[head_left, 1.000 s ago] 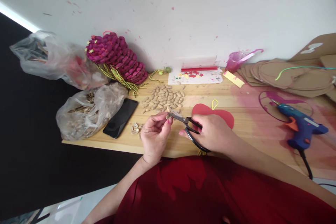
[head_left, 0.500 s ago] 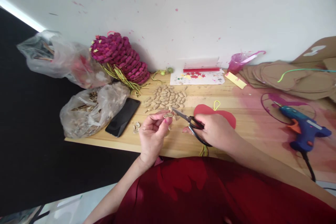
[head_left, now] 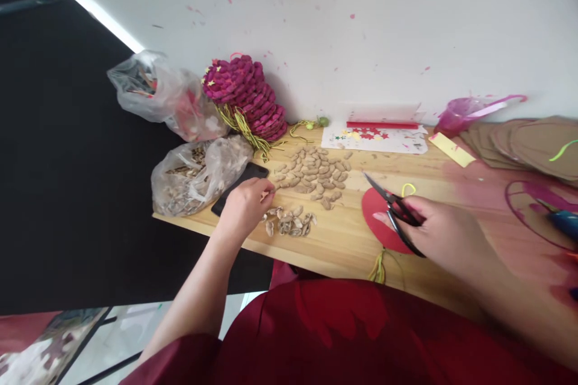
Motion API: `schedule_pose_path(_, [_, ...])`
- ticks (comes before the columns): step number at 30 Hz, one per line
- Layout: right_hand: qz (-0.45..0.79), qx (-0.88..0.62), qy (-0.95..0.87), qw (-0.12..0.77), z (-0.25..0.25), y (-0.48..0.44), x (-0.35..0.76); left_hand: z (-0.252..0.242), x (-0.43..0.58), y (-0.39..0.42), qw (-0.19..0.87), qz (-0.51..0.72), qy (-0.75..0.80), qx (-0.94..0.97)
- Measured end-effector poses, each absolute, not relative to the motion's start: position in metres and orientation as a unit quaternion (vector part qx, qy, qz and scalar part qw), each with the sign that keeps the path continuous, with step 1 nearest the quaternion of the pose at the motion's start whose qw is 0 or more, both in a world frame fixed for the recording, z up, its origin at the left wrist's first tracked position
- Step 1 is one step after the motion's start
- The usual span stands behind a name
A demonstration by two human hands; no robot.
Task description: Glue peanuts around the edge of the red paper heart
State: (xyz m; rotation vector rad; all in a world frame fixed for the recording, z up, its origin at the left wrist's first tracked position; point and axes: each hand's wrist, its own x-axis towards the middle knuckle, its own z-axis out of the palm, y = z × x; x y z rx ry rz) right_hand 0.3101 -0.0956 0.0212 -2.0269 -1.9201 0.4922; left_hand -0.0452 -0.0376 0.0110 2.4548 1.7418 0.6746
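Observation:
My right hand (head_left: 436, 225) grips the black-handled scissors (head_left: 389, 197), with the blades closed together and pointing up and left over a red paper cutout (head_left: 377, 219). My left hand (head_left: 246, 204) is above the black phone (head_left: 259, 172), partly covering it. Its thumb and fingers are pinched together, and a small pale bit seems to show between them, too small to name. Just right of that hand lies a heap of split peanut shells (head_left: 293, 225). Beyond them, whole peanuts (head_left: 313, 169) are spread on the wooden table (head_left: 334, 243).
Two plastic bags stand at the left, the nearer bag (head_left: 176, 186) filled with shells. A purple cone-shaped craft (head_left: 248, 96) leans on the wall. Star cutouts (head_left: 370, 133) lie on white paper. At right are a purple cup (head_left: 454, 117), cardboard pieces (head_left: 533, 141) and a blue glue gun (head_left: 566, 221).
My left hand, which held a peanut shell at the scissor tips, has moved left over the phone. The scissors have drawn away right. The view has turned left, and the shell heap is uncovered.

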Motion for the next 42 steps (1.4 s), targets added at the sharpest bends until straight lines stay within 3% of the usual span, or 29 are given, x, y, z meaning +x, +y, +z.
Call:
schedule_pose_path(4, [0.179,-0.719,-0.648,0.174,0.017,-0.096,0.316,0.002,-0.040,-0.032,0.020,0.181,0.533,0.826])
schedule_pose_path(13, [0.182,-0.714,-0.606,0.299,0.028,-0.106,0.298,0.000,-0.045,-0.036,0.085,0.289,0.562,0.771])
schedule_pose_path(24, [0.178,-0.702,-0.624,0.292,0.014,-0.101,0.309,0.000,-0.040,-0.032,0.084,0.329,0.563,0.753])
schedule_pose_path(30, [0.165,-0.700,-0.622,0.311,0.022,-0.107,0.298,0.010,-0.058,-0.060,0.147,0.258,0.497,0.816])
schedule_pose_path(42, [0.178,-0.703,-0.622,0.296,0.018,-0.104,0.300,-0.002,-0.048,-0.066,0.111,0.316,0.468,0.817])
